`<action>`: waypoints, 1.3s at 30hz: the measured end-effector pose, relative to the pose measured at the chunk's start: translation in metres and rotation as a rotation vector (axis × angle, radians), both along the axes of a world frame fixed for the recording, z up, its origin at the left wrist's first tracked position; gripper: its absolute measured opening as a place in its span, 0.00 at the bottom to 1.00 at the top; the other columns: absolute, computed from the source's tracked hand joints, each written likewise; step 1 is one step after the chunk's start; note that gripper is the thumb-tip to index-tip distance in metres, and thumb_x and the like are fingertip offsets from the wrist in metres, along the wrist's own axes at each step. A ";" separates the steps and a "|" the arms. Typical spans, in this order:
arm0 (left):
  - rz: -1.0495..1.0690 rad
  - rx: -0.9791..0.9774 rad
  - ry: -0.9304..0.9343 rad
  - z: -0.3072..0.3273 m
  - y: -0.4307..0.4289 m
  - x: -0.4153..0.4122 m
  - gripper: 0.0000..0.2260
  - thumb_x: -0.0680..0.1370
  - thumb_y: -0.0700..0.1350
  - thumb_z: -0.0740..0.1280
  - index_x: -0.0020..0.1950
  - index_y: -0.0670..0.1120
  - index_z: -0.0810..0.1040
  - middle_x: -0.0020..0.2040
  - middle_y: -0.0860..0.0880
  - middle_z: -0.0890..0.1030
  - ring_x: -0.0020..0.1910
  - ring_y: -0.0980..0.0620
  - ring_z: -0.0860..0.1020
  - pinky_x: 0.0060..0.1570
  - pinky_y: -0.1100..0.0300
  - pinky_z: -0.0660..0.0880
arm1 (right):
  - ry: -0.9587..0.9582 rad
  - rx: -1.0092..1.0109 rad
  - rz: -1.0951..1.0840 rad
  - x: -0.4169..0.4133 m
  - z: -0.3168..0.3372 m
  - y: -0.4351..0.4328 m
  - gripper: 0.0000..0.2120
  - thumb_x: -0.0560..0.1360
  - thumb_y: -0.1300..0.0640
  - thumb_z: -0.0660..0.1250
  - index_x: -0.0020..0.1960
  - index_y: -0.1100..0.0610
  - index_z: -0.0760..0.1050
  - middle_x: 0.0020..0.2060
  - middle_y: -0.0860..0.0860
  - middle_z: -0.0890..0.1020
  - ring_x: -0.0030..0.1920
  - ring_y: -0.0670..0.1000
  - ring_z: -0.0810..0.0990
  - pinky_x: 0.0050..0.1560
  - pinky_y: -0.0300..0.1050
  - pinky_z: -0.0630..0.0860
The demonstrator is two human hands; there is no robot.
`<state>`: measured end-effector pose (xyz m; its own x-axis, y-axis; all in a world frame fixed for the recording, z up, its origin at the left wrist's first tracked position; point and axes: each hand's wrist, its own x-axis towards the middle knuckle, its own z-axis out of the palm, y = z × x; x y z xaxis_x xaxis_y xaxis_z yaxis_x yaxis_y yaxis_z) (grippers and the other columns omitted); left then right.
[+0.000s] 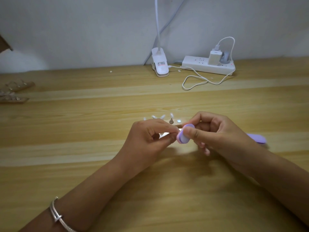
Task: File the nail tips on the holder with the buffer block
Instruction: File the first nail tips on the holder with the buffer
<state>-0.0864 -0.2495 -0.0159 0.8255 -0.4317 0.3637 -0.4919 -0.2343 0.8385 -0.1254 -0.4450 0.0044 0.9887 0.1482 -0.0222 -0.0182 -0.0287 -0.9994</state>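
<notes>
Right hand (217,136) curled round the purple buffer block (185,133), thumb on its near face, fingers behind. Block held above the wooden table (83,148), directly between both hands, its left edge at the left fingertips. Left hand (148,138) pinching a small clear nail tip (164,135) beside that edge; exact contact lost in glare. Holder (178,125) just behind the hands, mostly hidden, with other nail tips (163,116) fanned out on it. Second purple piece (256,138) behind the right wrist. Clip lamp (160,66) and power strip (207,66) far back by the wall.
</notes>
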 end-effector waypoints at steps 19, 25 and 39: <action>-0.023 0.030 -0.064 0.002 -0.002 -0.003 0.07 0.75 0.39 0.71 0.50 0.46 0.86 0.44 0.50 0.85 0.35 0.45 0.79 0.34 0.50 0.74 | -0.017 -0.016 0.035 -0.001 0.001 -0.001 0.12 0.70 0.53 0.80 0.47 0.58 0.81 0.41 0.67 0.83 0.30 0.51 0.70 0.27 0.41 0.71; -0.012 0.044 -0.077 0.000 -0.002 -0.002 0.06 0.74 0.38 0.72 0.49 0.45 0.87 0.43 0.50 0.85 0.35 0.41 0.79 0.35 0.46 0.73 | 0.010 0.011 0.006 0.000 -0.002 -0.003 0.11 0.70 0.53 0.79 0.46 0.58 0.81 0.37 0.63 0.80 0.29 0.50 0.69 0.26 0.40 0.70; -0.019 0.003 -0.038 0.000 -0.003 -0.002 0.07 0.75 0.37 0.72 0.50 0.45 0.87 0.43 0.49 0.85 0.34 0.46 0.78 0.34 0.48 0.73 | -0.037 -0.020 0.033 0.003 -0.001 -0.006 0.12 0.71 0.54 0.78 0.47 0.59 0.79 0.36 0.60 0.84 0.29 0.50 0.69 0.27 0.39 0.69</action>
